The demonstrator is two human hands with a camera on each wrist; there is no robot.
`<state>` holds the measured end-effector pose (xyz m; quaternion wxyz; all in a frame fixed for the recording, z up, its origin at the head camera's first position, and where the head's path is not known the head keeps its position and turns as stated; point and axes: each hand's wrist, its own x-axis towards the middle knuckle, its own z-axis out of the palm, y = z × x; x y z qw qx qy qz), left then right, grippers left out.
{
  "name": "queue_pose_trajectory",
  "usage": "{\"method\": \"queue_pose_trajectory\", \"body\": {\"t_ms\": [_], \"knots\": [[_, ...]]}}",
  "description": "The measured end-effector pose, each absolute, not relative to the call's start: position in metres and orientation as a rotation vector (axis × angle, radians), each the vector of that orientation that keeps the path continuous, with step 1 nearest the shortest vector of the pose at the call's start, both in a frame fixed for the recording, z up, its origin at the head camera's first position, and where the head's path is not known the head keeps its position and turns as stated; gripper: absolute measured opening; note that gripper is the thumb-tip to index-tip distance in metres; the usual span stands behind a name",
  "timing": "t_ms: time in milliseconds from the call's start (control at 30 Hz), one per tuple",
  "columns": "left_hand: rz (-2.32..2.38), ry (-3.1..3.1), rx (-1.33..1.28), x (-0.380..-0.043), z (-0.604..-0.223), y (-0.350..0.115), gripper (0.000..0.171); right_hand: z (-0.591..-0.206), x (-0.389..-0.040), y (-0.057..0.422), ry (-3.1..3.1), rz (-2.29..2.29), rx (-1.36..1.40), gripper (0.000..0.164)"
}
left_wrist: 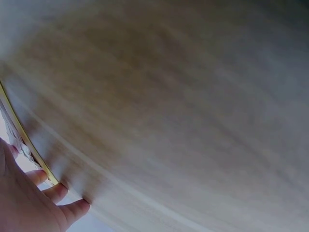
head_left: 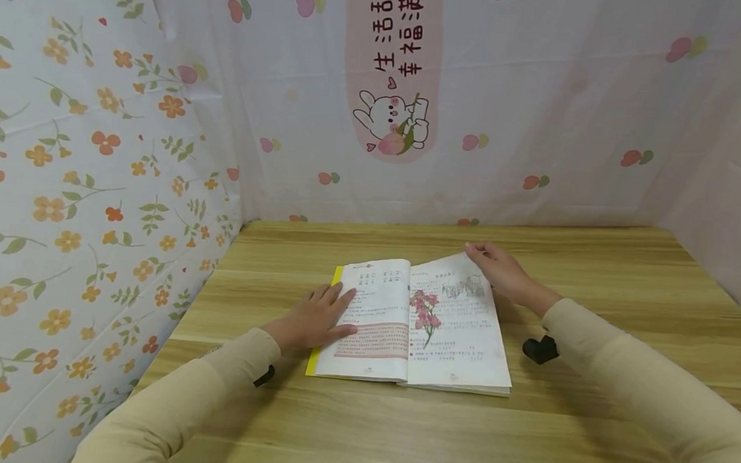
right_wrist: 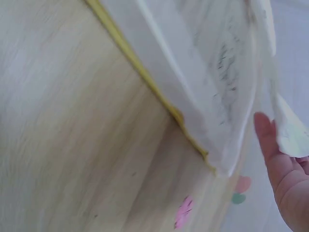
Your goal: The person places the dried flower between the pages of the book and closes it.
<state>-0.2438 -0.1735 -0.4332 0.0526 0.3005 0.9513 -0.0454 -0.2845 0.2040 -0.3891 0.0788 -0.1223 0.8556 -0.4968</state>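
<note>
An open book (head_left: 375, 346) with a yellow cover lies on the wooden table, its left and right pages both showing print. Across the left page's outer edge rests my left hand (head_left: 319, 317), fingers spread; the left wrist view shows its fingertips (left_wrist: 79, 208) along the book's yellow edge. My right hand (head_left: 503, 273) pinches the upper outer corner of the right page (head_left: 467, 331). In the right wrist view that page corner (right_wrist: 292, 133) is lifted between thumb and fingers, apart from the pages below. A pink flower sprig (head_left: 426, 311) shows on the right page, near the spine.
The wooden table (head_left: 344, 430) reaches back to a white curtain (head_left: 516, 91) with a printed rabbit. Another flowered curtain (head_left: 88, 204) hangs along the left side. A small pink piece (right_wrist: 183, 212) shows beside the book in the right wrist view.
</note>
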Motion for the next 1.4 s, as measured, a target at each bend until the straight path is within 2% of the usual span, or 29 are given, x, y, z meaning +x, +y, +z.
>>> {"method": "queue_pose_trajectory", "body": {"t_ms": [133, 333, 467, 567, 633, 833, 1067, 1233, 1400], "knots": [[-0.136, 2.893, 0.92, -0.243, -0.431, -0.172, 0.081, -0.382, -0.283, 0.202, 2.359, -1.694, -0.308, 0.083], [-0.128, 2.898, 0.947, -0.243, -0.43, -0.172, 0.08, -0.371, -0.277, 0.186, 2.016, -2.018, -0.263, 0.08], [-0.141, 2.888, 0.935, -0.245, -0.431, -0.172, 0.081, -0.371, -0.269, 0.168, 1.908, -2.061, -0.337, 0.069], [-0.131, 2.878, 0.933, -0.246, -0.432, -0.172, 0.081, -0.377, -0.263, 0.156, 1.947, -1.951, -0.436, 0.053], [-0.115, 2.879, 0.937, -0.246, -0.432, -0.173, 0.081, -0.382, -0.258, 0.148, 2.013, -1.837, -0.518, 0.049], [-0.115, 2.885, 0.952, -0.246, -0.434, -0.175, 0.079, -0.399, -0.24, 0.128, 2.4, -1.346, -0.885, 0.061], [-0.212, 2.909, 0.993, -0.246, -0.431, -0.177, 0.064, -0.408, -0.226, 0.116, 2.552, -0.877, -1.165, 0.092], [-0.149, 2.886, 0.971, -0.247, -0.43, -0.181, 0.057, -0.414, -0.223, 0.111, 2.575, -0.727, -1.276, 0.095], [0.112, 2.903, 0.984, -0.25, -0.428, -0.19, 0.053, -0.417, -0.223, 0.109, 2.619, -0.636, -1.314, 0.094]]}}
